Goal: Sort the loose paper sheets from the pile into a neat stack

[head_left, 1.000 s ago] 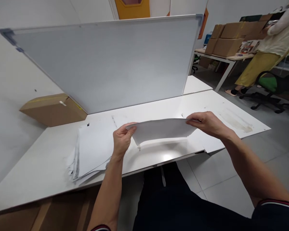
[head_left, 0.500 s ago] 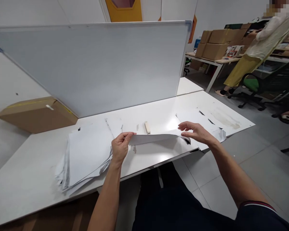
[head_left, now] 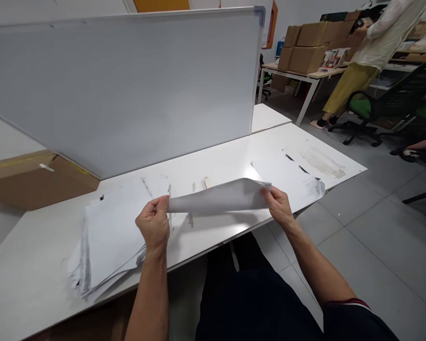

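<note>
A white sheet of paper (head_left: 220,196) is stretched between my hands above the table, its surface slightly bent. My left hand (head_left: 155,222) pinches its left end between thumb and fingers. At the other end my right hand (head_left: 277,203) is closed on the corner, where the paper curls over. To the left lies an uneven stack of paper (head_left: 110,237), with rumpled edges. Further right, more white sheets (head_left: 284,177) with dark marks lie near the table's edge. Behind the held sheet a small pale, bar-shaped object (head_left: 207,182) is partly hidden.
A large whiteboard (head_left: 145,90) stands along the back of the white table (head_left: 42,270). A cardboard box (head_left: 39,180) sits at its left. Beyond are stacked cartons (head_left: 305,49) on another table, a standing person (head_left: 367,61) and an office chair (head_left: 372,102).
My right hand let go of the sheet's right end, opened, and has taken hold of its corner again. My left hand kept its pinch. The view has shifted to the right.
</note>
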The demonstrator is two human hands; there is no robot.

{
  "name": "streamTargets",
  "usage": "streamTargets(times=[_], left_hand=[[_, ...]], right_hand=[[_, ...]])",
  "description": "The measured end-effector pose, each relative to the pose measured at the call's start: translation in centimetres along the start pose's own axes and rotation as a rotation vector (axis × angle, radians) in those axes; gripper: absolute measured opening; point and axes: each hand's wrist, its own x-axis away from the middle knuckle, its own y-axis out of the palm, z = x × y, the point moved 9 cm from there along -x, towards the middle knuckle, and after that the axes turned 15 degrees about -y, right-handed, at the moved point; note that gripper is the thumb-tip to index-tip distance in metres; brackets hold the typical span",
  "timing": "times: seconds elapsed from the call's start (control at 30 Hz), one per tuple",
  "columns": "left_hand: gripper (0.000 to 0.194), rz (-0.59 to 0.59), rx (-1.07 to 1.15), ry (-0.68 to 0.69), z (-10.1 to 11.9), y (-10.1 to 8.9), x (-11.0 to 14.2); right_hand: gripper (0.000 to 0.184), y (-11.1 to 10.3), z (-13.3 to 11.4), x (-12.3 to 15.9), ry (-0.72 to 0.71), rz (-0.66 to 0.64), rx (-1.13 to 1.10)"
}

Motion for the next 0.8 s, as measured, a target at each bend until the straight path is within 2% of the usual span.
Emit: streamTargets(times=[0.07, 0.2, 0.33, 0.4, 0.47, 0.57, 0.63, 0.8], left_hand=[[0.031, 0.030, 0.006, -0.018, 0.0, -0.4, 0.3], [0.031, 0.117, -0.041, -0.014, 0.7, -2.0, 1.3], [0.032, 0.276, -0.179, 0.012, 1.6, -4.3, 2.0], [0.031, 0.328, -0.249, 0.064, 2.1, -4.8, 2.3], [0.028, 0.336, -0.280, 0.114, 2.4, -4.7, 2.4], [0.025, 0.328, -0.284, 0.165, 2.4, -4.3, 2.7], [0.024, 0.345, -0.283, 0.182, 2.4, -4.2, 2.9], [0.021, 0.339, -0.268, 0.149, 1.6, -3.8, 3.3]], right_hand=[[0.031, 0.4, -0.4, -0.6, 0.081, 0.103, -0.085], [0.031, 1.2, -2.2, -1.7, 0.095, 0.181, -0.188], [0.033, 2.2, -2.4, -2.2, 0.134, 0.116, -0.300], [0.030, 2.4, -2.6, -2.5, 0.121, 0.062, -0.264], [0.030, 2.1, -3.0, -2.8, 0.090, 0.060, -0.175], [0.041, 1.5, -3.2, -3.0, 0.088, 0.130, -0.101], [0.046, 1.7, -2.9, -2.8, 0.119, 0.164, -0.155], [0.043, 2.2, -1.6, -2.0, 0.158, 0.275, -0.290]])
